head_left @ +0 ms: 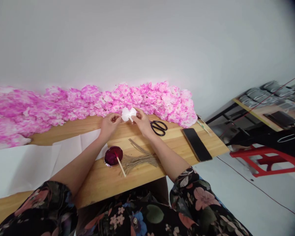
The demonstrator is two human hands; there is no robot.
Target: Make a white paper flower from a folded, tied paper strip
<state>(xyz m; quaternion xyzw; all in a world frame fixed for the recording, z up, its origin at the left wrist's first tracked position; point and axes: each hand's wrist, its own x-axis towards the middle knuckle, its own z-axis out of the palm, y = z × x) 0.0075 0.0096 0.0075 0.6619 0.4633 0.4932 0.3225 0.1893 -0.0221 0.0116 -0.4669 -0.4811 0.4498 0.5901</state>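
Both of my hands are raised over the far part of a wooden table (162, 170) and pinch one small white folded paper piece (128, 114) between them. My left hand (109, 124) grips its left side with closed fingers. My right hand (142, 122) grips its right side, also closed. A long heap of pink and white paper flowers (93, 100) lies along the table's back edge, just behind my hands.
Black scissors (159, 127) lie right of my right hand. A dark phone (197, 144) rests near the table's right end. A small dish of dark red dye (113, 155) with a stick (120, 165), a bundle of thin wires (140, 159) and white paper sheets (34, 164) lie nearer. A red stool (267, 160) stands at right.
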